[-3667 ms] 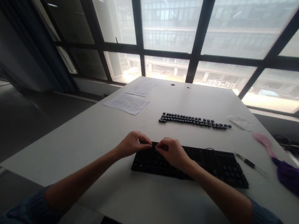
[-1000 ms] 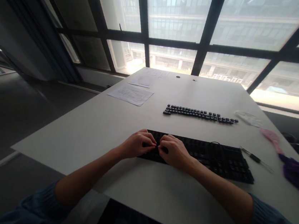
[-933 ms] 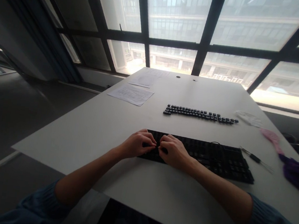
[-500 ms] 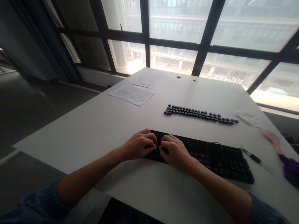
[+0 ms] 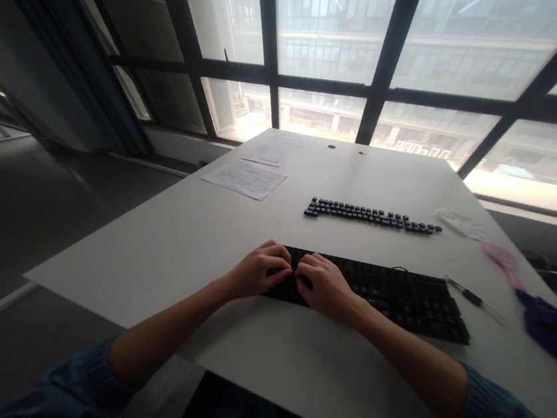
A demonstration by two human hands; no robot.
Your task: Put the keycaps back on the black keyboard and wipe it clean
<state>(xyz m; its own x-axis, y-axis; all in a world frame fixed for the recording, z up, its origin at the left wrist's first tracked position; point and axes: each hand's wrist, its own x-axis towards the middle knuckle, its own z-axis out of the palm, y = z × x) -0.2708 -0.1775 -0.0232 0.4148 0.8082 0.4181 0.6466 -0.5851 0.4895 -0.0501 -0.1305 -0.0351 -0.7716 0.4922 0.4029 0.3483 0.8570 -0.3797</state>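
Note:
A black computer keyboard (image 5: 401,300) lies across the white table in front of me. My left hand (image 5: 265,269) is at its left end, with thumb and forefinger curled together. Close beside it, my right hand (image 5: 323,282) rests over the same end, its fingers also bent into a pinch. The fingertips of both hands nearly meet above the keys. Whatever small thing may be between them is hidden. Behind the keyboard, loose black keycaps (image 5: 356,212) stand in rows.
To the keyboard's right lies a wire keycap puller with a dark handle (image 5: 472,297). Beyond it are a pink and purple cloth (image 5: 551,327) and a clear plastic bag (image 5: 460,223). Printed sheets of paper (image 5: 246,178) lie at the far left of the table (image 5: 152,255).
Both hands stay at the keyboard's left end, with only slight shifts of the fingers. The whole view has tilted a little. Keycaps and tools lie as before.

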